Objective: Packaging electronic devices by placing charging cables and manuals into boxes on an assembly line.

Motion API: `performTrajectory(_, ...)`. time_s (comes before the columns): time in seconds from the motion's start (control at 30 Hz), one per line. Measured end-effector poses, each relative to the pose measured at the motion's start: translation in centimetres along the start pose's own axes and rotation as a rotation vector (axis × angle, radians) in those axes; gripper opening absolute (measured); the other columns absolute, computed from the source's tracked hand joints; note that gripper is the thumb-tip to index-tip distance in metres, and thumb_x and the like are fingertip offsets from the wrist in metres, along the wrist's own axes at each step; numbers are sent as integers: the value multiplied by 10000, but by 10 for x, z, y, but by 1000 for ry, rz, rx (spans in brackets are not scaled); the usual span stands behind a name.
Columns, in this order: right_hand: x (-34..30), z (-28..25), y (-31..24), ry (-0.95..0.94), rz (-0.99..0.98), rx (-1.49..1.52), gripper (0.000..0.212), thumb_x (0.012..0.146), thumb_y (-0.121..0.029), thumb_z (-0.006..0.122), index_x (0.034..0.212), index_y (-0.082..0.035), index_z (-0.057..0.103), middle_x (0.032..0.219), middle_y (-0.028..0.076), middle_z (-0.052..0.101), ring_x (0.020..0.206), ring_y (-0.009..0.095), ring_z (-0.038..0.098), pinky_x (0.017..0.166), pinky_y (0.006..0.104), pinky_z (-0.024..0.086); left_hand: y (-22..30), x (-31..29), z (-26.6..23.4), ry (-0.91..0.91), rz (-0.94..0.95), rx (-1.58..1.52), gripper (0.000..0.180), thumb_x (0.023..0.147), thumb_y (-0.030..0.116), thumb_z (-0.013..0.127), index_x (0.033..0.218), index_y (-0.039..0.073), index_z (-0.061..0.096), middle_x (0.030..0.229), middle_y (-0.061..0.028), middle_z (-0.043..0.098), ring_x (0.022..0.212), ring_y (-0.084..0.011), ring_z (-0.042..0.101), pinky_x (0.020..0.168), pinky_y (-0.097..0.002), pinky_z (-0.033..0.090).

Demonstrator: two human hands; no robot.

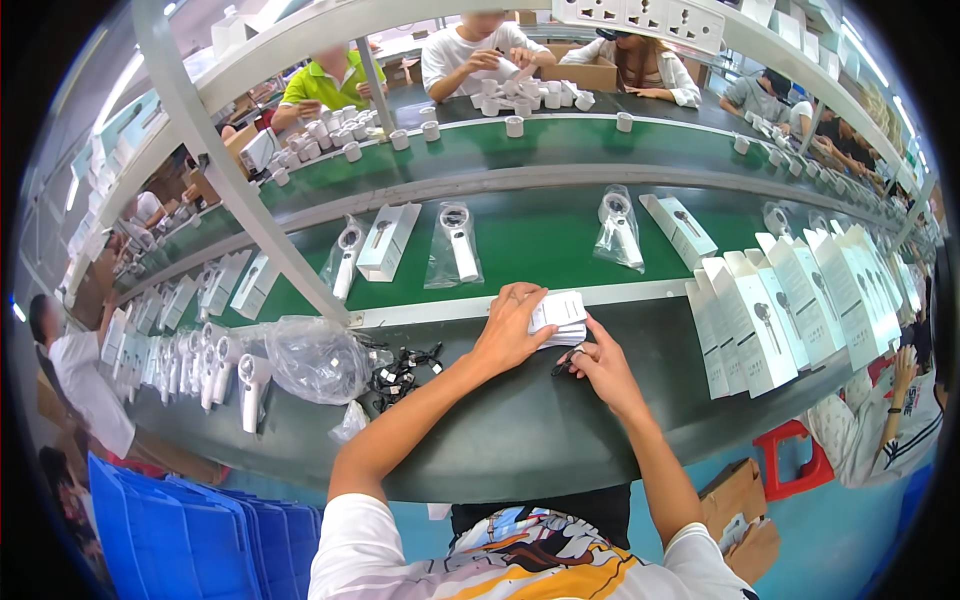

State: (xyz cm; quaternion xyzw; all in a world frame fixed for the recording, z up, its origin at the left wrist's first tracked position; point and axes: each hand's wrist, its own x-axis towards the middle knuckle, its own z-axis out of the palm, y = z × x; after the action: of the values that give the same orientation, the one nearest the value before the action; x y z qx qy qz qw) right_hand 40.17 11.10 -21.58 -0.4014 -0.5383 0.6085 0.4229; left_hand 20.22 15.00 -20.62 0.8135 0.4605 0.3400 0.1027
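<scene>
One stack of white leaflets (562,310), at the bench's far edge, directly between the two hands: its long side appears to run left to right, though the covered left end keeps me from being certain. Left hand (512,325), the nearer, overlapping the stack from the left and grasping it, fingers bent over the top leaflet; right hand (603,368), at the lower right corner, fingers curled round a small black cable (563,368), index fingertip at the stack's edge, contact hard to tell. One heap of black cables (402,376), lying left of both hands, beyond the left forearm.
</scene>
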Motion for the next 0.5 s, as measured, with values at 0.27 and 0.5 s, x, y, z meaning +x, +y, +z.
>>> performTrajectory(0.27,4,-9,5,-13,-79,-375,729,832,-44,498,1476,21,162,865,127,685,756,170,630,777,282,480,3,1,2,7,-59,-24,576,756,195,744,1235,-46,534,1255,-185,497,1209,-354,419,1013,-422,362)
performTrajectory(0.5,5,-10,9,1,-42,-257,752,830,-37,500,1486,2,135,868,116,677,756,161,629,767,279,482,4,1,9,27,-47,-14,569,758,205,747,1237,-30,547,1256,-168,502,1207,-350,421,1005,-431,355)
